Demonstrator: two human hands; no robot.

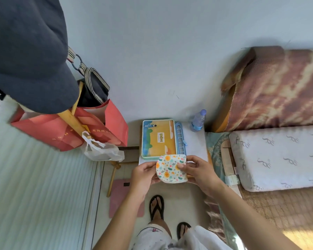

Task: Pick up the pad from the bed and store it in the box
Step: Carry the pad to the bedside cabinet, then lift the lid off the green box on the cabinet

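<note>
Head view. Both bare forearms reach forward from the lower frame and meet in front of the body, above the near edge of a small white bedside table [197, 150].

Left hand [143, 175]: palm turned inward, fingers curled under the left edge of the round cream fabric pad with orange-flower and green-leaf print [171, 168], thumb on top near the rim. Closed on the pad.

Right hand [197, 171]: comes in from the right, thumb pressed on the printed face of the pad, fingers behind its right edge. Also closed on the pad, so it is pinched between two hands.

Pad location: in the air, held roughly flat and facing the camera, just in front of the rectangular tin box with an orange-and-blue cartoon lid [158, 138]; its upper rim overlaps the box's near edge in the view. Whether they touch, cannot tell. The box lid appears shut.

Counts: pad, one. Box, one. Light blue plastic slotted rack [180, 138] beside the box, one. Clear water bottle with blue cap [198, 120], one, upright at the table's far right corner. Red paper bag [70, 130], one, at left. Feet in black flip-flops [156, 207], two.

Pad appearance: near-circular, pale stitched border, small teal and pink specks among the flowers, soft cloth.
</note>
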